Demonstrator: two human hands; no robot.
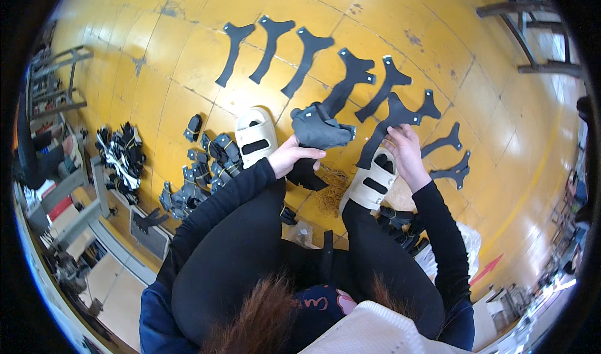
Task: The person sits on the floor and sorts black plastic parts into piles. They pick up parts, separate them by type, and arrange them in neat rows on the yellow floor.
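Note:
My left hand (294, 155) is closed around a bunch of dark, bent fabric pieces (322, 128), held in front of my left shoe. Between the thumb and fingers of my right hand (405, 148) is a single black Y-shaped fabric piece (384, 125), hanging above my right shoe. Beyond my hands, several similar black Y-shaped pieces (310, 56) lie spread in an arc on the yellow floor. Two of them overlap near the middle of the row (349, 82). Small pale tags show at the ends of some pieces.
Banded black bundles (200, 172) lie left of my cream left sandal (255, 135), more (400, 225) beside the right sandal (370, 182). Tan rubber bands (332, 191) are heaped between my feet. A black-and-white pile (124, 157) and metal frame (87, 197) stand left; a bench (532, 38) is far right.

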